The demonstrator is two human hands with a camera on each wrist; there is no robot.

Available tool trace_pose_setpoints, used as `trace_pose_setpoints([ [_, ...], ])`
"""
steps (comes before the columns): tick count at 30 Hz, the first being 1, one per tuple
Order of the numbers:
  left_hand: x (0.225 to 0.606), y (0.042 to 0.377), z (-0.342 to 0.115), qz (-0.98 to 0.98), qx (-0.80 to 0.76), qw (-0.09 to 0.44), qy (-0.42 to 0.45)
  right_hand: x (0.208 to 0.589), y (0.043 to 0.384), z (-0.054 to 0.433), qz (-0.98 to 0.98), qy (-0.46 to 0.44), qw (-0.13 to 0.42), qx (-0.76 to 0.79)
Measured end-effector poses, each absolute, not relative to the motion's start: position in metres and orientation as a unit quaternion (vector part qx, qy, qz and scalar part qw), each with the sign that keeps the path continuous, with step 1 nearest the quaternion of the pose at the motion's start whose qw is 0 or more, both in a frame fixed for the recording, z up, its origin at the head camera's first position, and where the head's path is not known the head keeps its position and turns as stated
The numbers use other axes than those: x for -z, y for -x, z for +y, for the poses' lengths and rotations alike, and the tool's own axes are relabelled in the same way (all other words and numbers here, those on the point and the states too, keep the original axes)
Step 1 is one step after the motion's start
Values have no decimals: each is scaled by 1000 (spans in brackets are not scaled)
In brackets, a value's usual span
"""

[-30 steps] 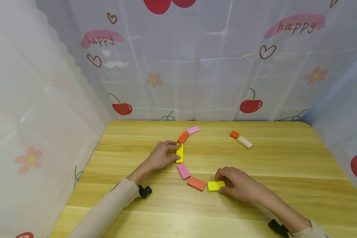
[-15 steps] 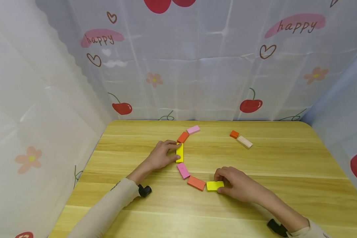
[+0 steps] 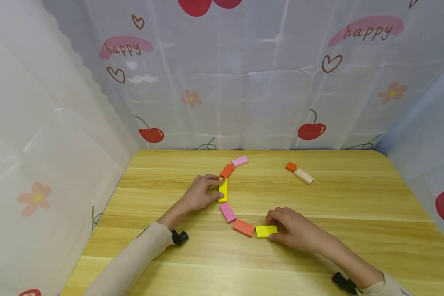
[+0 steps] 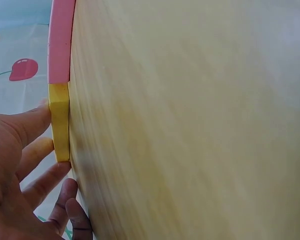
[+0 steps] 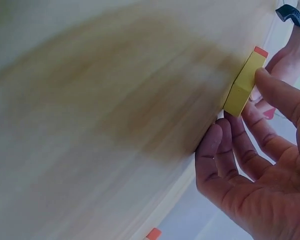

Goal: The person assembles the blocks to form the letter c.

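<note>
Several flat wooden blocks form a curved row on the table in the head view. My left hand (image 3: pixel 201 193) rests its thumb and fingertips on the upright-running yellow block (image 3: pixel 223 190) at the row's left side. My right hand (image 3: pixel 296 229) pinches another yellow block (image 3: pixel 266 232) between thumb and fingers at the row's near right end. That block's left end meets, or nearly meets, the coral block (image 3: pixel 243 227). A pink block (image 3: pixel 227 212) lies between the coral one and the left yellow one. Under my right fingers, part of the held block (image 5: pixel 243 85) is hidden.
Beyond the left yellow block lie a red-orange block (image 3: pixel 227 170) and a light pink block (image 3: pixel 240 161). Farther right are a small orange block (image 3: pixel 290 167) and a plain wood block (image 3: pixel 304 176). A printed curtain (image 3: pixel 266 107) hangs behind the wooden table (image 3: pixel 192 263).
My right hand has slid its yellow block slightly left, narrowing the gap to the coral block. The left hand has kept its place on the other yellow block.
</note>
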State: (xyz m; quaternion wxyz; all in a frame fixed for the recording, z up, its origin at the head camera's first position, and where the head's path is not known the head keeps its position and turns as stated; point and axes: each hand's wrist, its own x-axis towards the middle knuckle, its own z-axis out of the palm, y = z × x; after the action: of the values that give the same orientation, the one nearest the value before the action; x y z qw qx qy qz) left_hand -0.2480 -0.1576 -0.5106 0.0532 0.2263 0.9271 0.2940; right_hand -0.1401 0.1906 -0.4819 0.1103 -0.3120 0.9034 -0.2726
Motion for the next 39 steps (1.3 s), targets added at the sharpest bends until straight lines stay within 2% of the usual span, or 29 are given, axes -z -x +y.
trace_pose_setpoints([
  [9,509,247,-156,928,-294,59,-221,478,150,212,908,278,113,294],
  [27,511,248,-157,928,-291,68,-221,468,214,301,939,118,51,321],
  [39,510,247,-157,927,-296,61,-220,484,244,313,948,74,54,306],
])
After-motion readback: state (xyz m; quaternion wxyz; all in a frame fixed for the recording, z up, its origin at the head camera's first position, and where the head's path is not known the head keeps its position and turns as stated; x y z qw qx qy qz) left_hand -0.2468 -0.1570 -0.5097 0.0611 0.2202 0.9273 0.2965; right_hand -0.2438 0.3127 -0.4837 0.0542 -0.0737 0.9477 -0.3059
